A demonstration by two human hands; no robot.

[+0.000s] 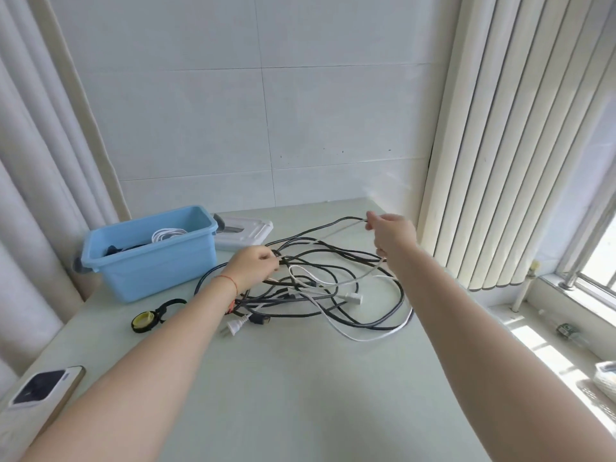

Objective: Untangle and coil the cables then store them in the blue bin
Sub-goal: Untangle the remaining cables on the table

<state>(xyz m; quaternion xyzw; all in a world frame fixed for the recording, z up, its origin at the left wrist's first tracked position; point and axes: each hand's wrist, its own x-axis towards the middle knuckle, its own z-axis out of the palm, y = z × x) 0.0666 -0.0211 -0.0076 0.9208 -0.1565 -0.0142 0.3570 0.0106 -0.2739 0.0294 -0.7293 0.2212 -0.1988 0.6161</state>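
Note:
A tangle of black and white cables [320,288] lies on the pale table, right of the blue bin [156,261]. Coiled white and dark cables lie inside the bin. My left hand [253,268] pinches cable strands at the left side of the tangle. Raised above the far right of the pile, my right hand [391,233] pinches a black cable loop, with a white strand running down from it. A white two-pin plug [233,326] and a white connector [353,298] lie among the strands.
The bin's white lid [243,231] lies behind it. A yellow and black round object [145,321] sits in front of the bin. A phone [45,386] lies at the table's left edge. Vertical blinds [500,145] and a windowsill are to the right.

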